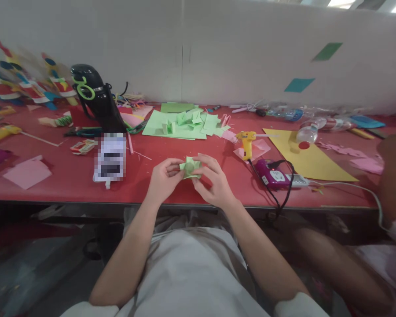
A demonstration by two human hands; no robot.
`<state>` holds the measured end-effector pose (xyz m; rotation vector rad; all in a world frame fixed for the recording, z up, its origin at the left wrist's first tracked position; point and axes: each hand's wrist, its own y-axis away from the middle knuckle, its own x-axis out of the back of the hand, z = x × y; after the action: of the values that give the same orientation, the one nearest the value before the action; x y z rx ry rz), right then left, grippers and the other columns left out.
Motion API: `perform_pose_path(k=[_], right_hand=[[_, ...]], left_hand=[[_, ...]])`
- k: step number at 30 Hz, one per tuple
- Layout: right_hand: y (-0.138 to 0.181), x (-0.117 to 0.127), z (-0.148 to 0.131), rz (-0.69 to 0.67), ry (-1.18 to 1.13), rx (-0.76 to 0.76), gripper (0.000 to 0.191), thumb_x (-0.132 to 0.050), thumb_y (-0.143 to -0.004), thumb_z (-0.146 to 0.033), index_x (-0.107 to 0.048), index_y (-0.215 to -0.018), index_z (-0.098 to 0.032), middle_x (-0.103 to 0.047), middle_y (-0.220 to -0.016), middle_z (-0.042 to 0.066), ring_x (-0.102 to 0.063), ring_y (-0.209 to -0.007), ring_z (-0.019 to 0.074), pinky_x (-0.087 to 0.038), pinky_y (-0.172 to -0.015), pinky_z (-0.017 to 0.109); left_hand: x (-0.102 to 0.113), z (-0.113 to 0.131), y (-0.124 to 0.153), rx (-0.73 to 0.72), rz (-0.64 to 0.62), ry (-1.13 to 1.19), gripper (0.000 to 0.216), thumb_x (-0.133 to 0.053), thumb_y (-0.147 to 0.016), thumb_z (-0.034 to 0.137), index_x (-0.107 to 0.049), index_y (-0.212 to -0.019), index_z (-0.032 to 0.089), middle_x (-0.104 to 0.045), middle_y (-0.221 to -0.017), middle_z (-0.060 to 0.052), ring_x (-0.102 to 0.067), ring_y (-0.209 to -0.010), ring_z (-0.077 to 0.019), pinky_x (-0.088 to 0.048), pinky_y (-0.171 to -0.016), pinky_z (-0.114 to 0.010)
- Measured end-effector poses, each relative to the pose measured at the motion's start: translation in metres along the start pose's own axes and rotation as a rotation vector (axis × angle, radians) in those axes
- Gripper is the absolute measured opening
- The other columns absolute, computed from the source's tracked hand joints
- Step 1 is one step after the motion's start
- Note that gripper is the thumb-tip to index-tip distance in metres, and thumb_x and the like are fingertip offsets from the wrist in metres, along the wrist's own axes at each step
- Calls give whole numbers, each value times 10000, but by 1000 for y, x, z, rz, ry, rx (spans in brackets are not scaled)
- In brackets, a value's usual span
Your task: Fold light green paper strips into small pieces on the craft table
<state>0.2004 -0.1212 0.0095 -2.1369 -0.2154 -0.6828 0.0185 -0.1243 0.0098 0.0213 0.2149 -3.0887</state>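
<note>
Well to the left of the folded green paper (189, 167), a yellow glue gun (1, 134) lies on the red surface (72, 182), with loose pink paper (26, 173) nearer the front edge. Closer in on that side stand a tall black bottle (97, 99) and, before it, a phone-like device (110, 158), its face pixelated; both sit left of the folded green paper, probably to leave elbow room. Just left of it, the left hand (165, 179) pinches its edge between thumb and fingers. Directly beyond it, pale green sheets (153, 123) carry smaller folded pieces (169, 127), likely within easy reach. From its right, the right hand (214, 181) pinches it with bent fingertips and thumb, presumably for a steady hold that leaves its middle visible. Farther right of it, a second yellow glue gun (247, 143) rests on pink paper, perhaps against drips; its black cord (267, 191), looping by a purple power box (272, 176), could snag the right forearm. Rightmost from it, a clear plastic bottle (307, 132) overlaps a yellow sheet (326, 165), and another person's arm (394, 171) limits space.
</note>
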Motion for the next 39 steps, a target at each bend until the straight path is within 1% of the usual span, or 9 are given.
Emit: perform_pose_path(k=[10,15,18,21,24,28,31,34,39], right_hand=[[7,-7,9,-162,143,130,424,-537,-808,-57,-702,-1111,-303,-576,-1360,59,-440,-1374,266,-427,-1092,527],[3,0,5,-114,-56,-65,520,-682,-836,-275,-562,-1340,-329,-294,-1595,60,-260,-1484,310,-372,-1140,551],[0,-2,4,-159,-322,-257,827,-758,-769,-440,-369,-1480,-277,-356,-1559,140,-470,-1364,304,-488,-1052,468],[-2,-10,7,-126,-519,-457,695,-653,-848,-497,-399,-1431,-216,-672,-1205,137,-685,-1040,247,-584,-864,396],[-5,-16,10,8,-565,-583,495,-639,-846,-520,-575,-1207,-188,-730,-948,90,-702,-852,220,-583,-745,356],[-12,-9,10,44,-609,-613,349,-643,-848,-473,-662,-1029,-175,-725,-928,72,-673,-820,187,-542,-727,310],[-20,3,6,-102,-584,-580,320,-647,-849,-416,-690,-1064,-183,-719,-979,60,-654,-823,173,-520,-725,291],[-26,10,2,-262,-552,-542,322,-659,-839,-389,-702,-1090,-192,-719,-1003,59,-648,-813,171,-516,-705,290],[-31,10,2,-184,-497,-528,326,-736,-762,-367,-682,-1021,-177,-713,-910,52,-641,-815,176,-511,-704,288]], left_hand=[[8,-3,-6,151,113,274,451,-834,-616,253,-665,-1020,145,-725,-926,-70,-680,-860,-181,-533,-801,-314],[9,0,-6,145,177,348,444,-825,-611,228,-649,-1010,144,-709,-896,-51,-680,-846,-167,-540,-796,-306],[8,0,-4,98,161,313,439,-804,-641,245,-648,-1043,163,-702,-1019,-68,-679,-901,-184,-550,-808,-327],[7,-1,-2,84,87,299,434,-785,-665,252,-648,-1070,175,-669,-1171,-87,-670,-975,-211,-558,-828,-352],[7,-3,-1,78,1,269,438,-767,-679,238,-639,-1092,174,-658,-1185,-93,-651,-1024,-238,-560,-830,-373],[9,-4,-3,2,-124,189,495,-758,-679,197,-634,-1158,186,-663,-1175,-88,-603,-1103,-246,-515,-887,-343],[9,-1,-4,39,-213,200,449,-748,-728,270,-641,-1157,194,-675,-1118,-78,-625,-1014,-219,-507,-834,-308],[6,1,-4,75,-192,154,376,-773,-732,345,-657,-1049,177,-682,-985,-65,-635,-876,-186,-505,-743,-281],[4,0,-5,-20,-151,5,364,-759,-758,348,-671,-1073,187,-689,-1075,-79,-636,-971,-202,-503,-797,-288]])
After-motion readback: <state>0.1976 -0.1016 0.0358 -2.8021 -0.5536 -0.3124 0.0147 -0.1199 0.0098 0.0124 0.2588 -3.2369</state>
